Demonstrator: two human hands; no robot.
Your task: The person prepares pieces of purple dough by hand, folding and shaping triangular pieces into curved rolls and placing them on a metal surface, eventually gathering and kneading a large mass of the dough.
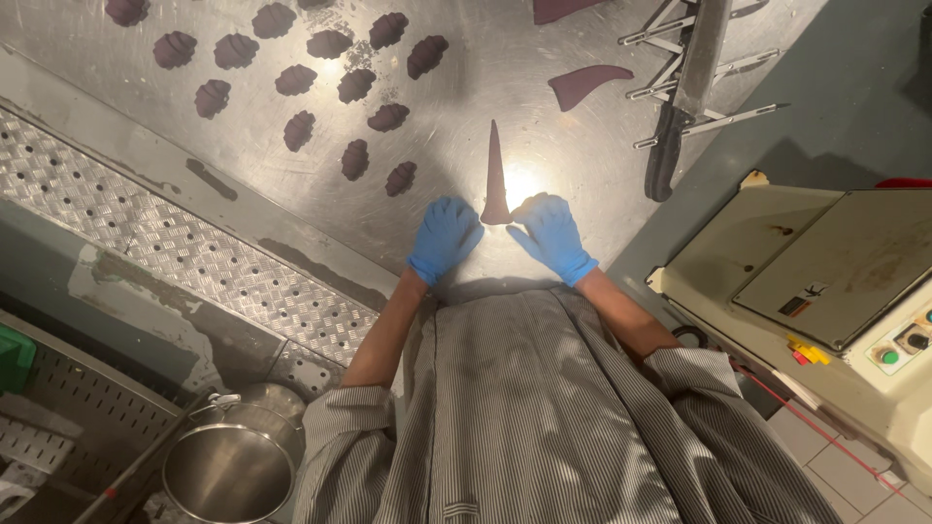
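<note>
A wide steel table (pixel 544 87) fills the far half of the view, scuffed and shining under a bright spot of light. To its right stands a cream-coloured machine (pixel 825 291) with a flat grey lid and small buttons on its near corner. Along the table's left edge runs a ridged metal step (pixel 146 223) pierced with holes, and near the bottom left sits a round steel pot (pixel 231 466). The person's grey striped coat (pixel 544 427) takes up the near middle.

On the far left part of the table lie many small rolled dough pieces (pixel 311 92), dark purple, spread in loose rows. At the far right a metal rack (pixel 694 68) rests with a dark-handled knife (pixel 680 107) across it, and beside it lies a curved purple dough scrap (pixel 585 83).

The dough triangle (pixel 495 180) lies flat at the near middle of the table. Its long axis runs near to far; the narrow tip points away from the person and the wide base sits closest to them.

The left hand (pixel 444 236), in a blue glove, lies open and flat just left of the base, fingertips near its corner. The right hand (pixel 551 233), also gloved, lies open just right of the base, fingers touching or almost touching its edge. Neither hand grips anything.
</note>
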